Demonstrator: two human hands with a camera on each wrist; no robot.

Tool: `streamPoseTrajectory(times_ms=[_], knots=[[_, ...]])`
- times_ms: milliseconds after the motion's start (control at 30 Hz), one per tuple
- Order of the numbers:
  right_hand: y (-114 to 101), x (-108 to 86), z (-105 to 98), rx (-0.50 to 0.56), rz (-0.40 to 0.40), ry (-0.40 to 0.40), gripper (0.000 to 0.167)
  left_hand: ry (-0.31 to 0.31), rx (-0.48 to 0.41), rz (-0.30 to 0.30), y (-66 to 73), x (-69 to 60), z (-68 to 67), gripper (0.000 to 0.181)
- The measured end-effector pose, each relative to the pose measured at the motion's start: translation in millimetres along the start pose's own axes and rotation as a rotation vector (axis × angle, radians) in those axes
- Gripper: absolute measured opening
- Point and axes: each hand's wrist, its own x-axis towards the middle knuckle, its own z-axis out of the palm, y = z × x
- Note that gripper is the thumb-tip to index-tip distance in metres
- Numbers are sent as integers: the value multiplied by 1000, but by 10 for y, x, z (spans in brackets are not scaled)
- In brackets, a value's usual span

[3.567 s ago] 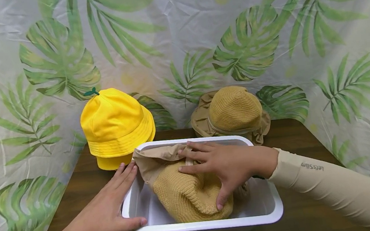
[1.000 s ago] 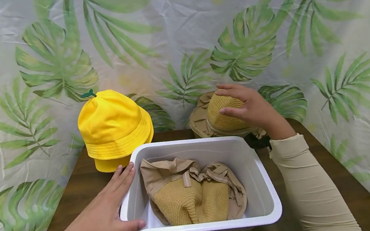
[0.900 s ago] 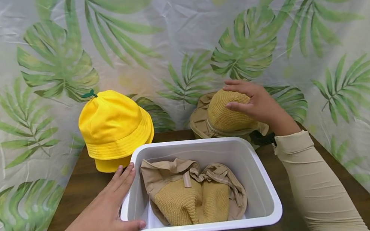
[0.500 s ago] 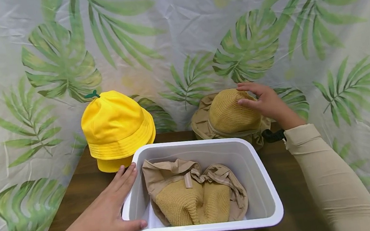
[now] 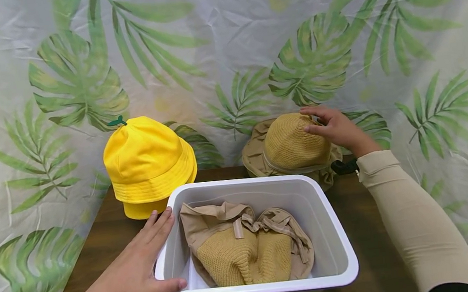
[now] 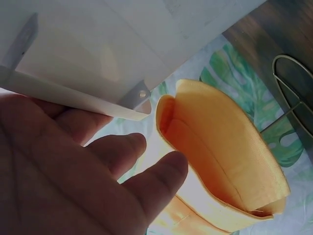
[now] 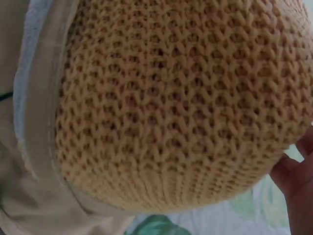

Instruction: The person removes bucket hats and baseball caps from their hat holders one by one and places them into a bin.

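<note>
In the head view my right hand (image 5: 337, 128) pinches the tip of a tan knitted sun hat (image 5: 290, 147) with a beige cloth brim at the back right. The right wrist view is filled by that hat's knit crown (image 7: 176, 107), fingers at its edge. A matching sun hat (image 5: 232, 255) lies crumpled inside a white plastic tub (image 5: 341, 249) at front. My left hand (image 5: 131, 266) rests along the tub's left side, fingers fairly straight, thumb over the near corner. The left wrist view has those fingers (image 6: 161, 176) loosely bent below the tub's rim (image 6: 83, 100).
A yellow bucket hat (image 5: 143, 160) with a green sprout sits at the back left, close to the tub. A looped metal wire (image 6: 293, 83) shows beyond it in the left wrist view. A leaf-print cloth (image 5: 223, 47) hangs behind the dark wooden table (image 5: 375, 226).
My right hand has left the crumpled sun hat in the tub and reached to the back right sun hat, moving rightward over its crown to the tip. My left hand stays at the tub.
</note>
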Motion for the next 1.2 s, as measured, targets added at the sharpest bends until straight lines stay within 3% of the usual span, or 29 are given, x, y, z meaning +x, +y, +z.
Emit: streamPoseTrajectory(times_ms=[200, 500, 1200], knots=[[77, 86, 16, 42, 50, -4, 55, 7, 11, 5, 4, -17, -3, 109], [125, 148, 40, 12, 91, 6, 52, 20, 4, 8, -4, -19, 22, 109], [172, 173, 139, 54, 104, 109, 46, 24, 0, 5, -20, -17, 35, 108]])
